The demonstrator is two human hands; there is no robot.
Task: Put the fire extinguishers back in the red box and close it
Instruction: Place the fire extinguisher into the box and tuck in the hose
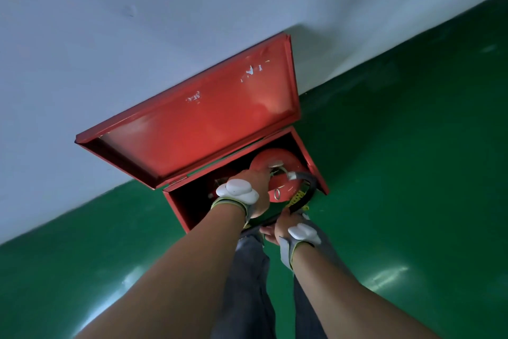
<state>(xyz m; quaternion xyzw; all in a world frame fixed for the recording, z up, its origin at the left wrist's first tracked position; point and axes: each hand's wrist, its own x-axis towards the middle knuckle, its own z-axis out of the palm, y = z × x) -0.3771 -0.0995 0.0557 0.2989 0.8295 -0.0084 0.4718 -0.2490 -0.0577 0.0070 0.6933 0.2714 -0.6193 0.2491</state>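
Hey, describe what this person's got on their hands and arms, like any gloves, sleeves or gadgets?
Both forearms are bare, with no sleeves. The left hand and right hand each wear a grey fingerless strap glove edged in yellow-green at the wrist. A glossy white, rounded, lobed device sits on the back of each hand. No cables or markings show.

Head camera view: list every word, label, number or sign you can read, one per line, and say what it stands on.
No text can be read.
Lid of the red box: white scuffs only, no lettering.
Yellow tag on the fire extinguisher: dark marks, too small and blurred.
White devices on the left hand and right hand: blank.
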